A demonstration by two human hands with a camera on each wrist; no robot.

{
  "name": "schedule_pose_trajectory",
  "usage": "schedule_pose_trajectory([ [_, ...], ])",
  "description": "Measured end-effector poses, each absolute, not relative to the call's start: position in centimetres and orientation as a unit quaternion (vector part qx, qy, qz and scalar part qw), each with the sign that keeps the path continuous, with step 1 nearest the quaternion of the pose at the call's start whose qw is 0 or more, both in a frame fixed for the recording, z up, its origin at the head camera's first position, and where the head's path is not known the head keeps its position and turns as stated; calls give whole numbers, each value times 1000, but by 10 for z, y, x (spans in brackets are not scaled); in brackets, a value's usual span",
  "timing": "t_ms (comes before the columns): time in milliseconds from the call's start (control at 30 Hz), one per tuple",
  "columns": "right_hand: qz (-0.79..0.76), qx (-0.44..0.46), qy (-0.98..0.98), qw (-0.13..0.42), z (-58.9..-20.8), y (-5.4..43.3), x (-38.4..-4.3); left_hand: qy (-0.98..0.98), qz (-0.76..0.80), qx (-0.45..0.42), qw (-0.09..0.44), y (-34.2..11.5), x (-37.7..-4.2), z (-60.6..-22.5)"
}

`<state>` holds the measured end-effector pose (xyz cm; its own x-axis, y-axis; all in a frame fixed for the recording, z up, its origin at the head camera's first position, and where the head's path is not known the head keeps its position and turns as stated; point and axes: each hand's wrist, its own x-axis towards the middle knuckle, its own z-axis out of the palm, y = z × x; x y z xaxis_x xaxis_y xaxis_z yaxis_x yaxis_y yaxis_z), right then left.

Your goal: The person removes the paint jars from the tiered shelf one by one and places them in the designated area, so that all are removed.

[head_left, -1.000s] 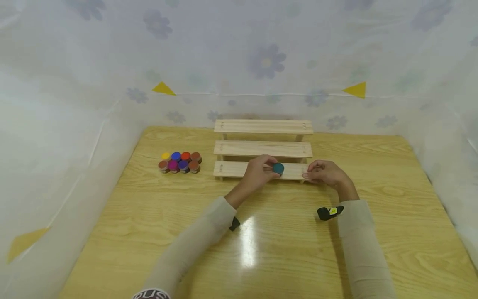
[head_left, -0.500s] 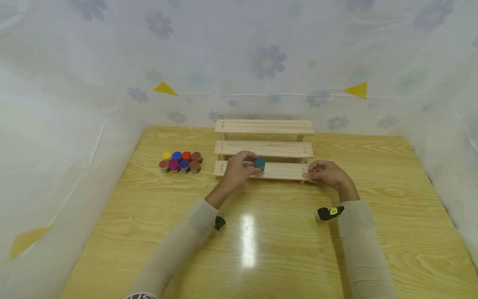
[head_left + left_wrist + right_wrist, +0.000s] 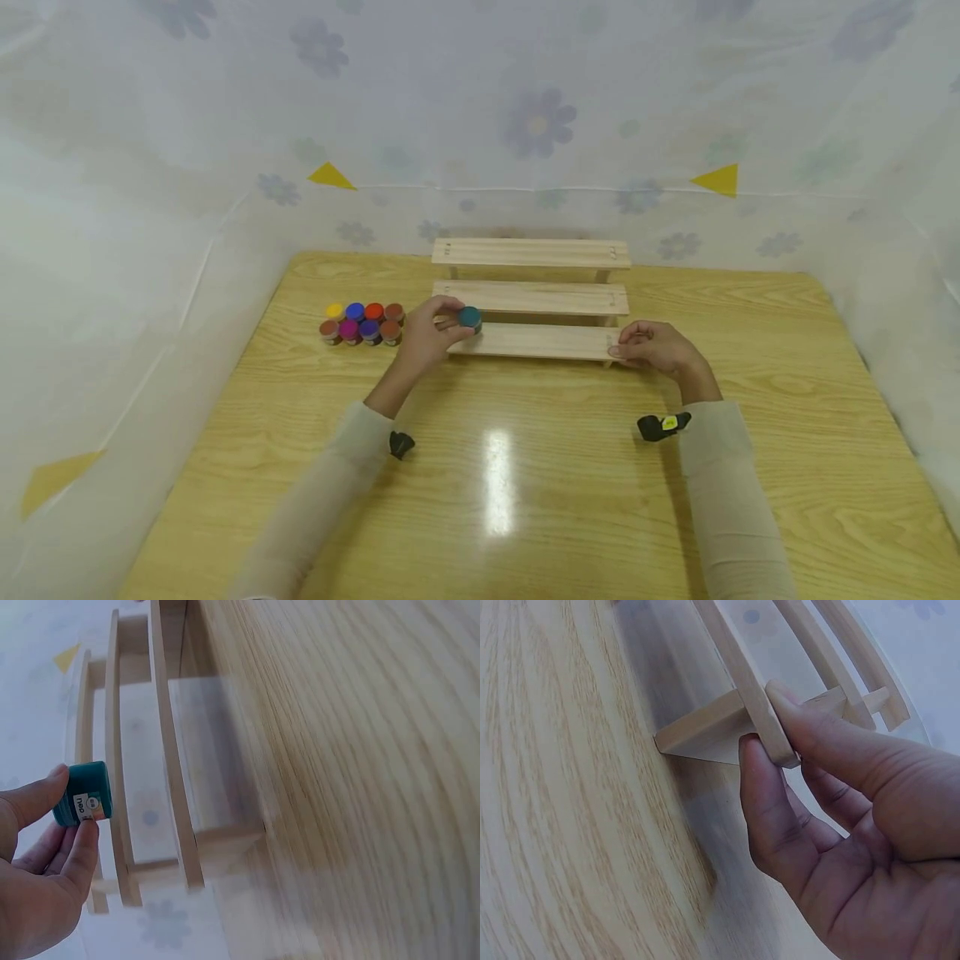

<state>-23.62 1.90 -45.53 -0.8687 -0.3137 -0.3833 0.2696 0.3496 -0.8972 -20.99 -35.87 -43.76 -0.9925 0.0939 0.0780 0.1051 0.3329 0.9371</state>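
A small teal paint jar (image 3: 470,317) is pinched between the thumb and fingers of my left hand (image 3: 423,337). In the left wrist view the jar (image 3: 88,793) shows a white label on its side. It is held over the left end of the lowest step of a three-tier wooden rack (image 3: 536,342). At that step's right end, my right hand (image 3: 660,348) grips the board. The right wrist view shows thumb and index finger on either face of the board's end (image 3: 769,724).
Left of the rack, several small paint jars (image 3: 369,332) stand in two rows on the wooden table (image 3: 570,467), with yellow, blue, red, purple and brown tops. A white flowered cloth (image 3: 480,100) hangs behind and at the sides.
My left hand has carried the teal paint jar leftward along the lowest step, from right of its middle to its left end. My right hand has stayed on the board's right end.
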Motion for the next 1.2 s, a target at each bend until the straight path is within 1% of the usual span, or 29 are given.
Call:
schedule_pose_trajectory([
  [267,-567,-20,786,247,-461,21,-237,-837,-547,-23,2,-392,-209,-441],
  [500,-571,-19,781,251,-460,22,-238,-850,-527,-11,18,-414,-205,-445],
  [867,-573,-20,780,250,-461,20,-237,-850,-525,16,24,-439,-198,-452],
  [1033,-572,-15,780,252,-462,21,-237,-867,-497,29,30,-448,-196,-458],
  [1200,-574,-14,779,251,-462,22,-238,-873,-485,42,23,-453,-194,-461],
])
